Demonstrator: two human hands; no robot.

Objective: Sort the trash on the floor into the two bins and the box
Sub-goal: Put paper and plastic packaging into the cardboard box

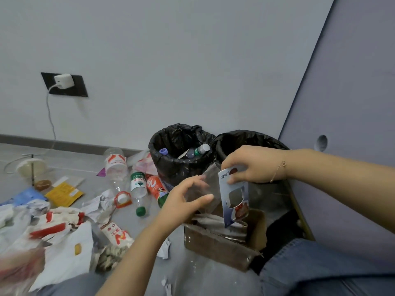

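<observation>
My right hand [253, 164] pinches the top of a blue and white printed card [235, 201] and holds it upright over the brown cardboard box [215, 246]. My left hand [186, 199] grips a clear plastic piece [210, 184] that sits against the card's left side. Two bins lined with black bags stand behind the box: the left bin [171, 167] has bottles in it, and the right bin [241, 138] is partly hidden by my right hand. Paper lies inside the box.
Trash covers the floor to the left: clear plastic bottles [137, 189], an orange bottle [157, 189], a yellow packet [64, 194], white wrappers [57, 231], crumpled paper. A charger [63, 81] hangs from the wall socket. My knee in jeans [320, 268] is at bottom right.
</observation>
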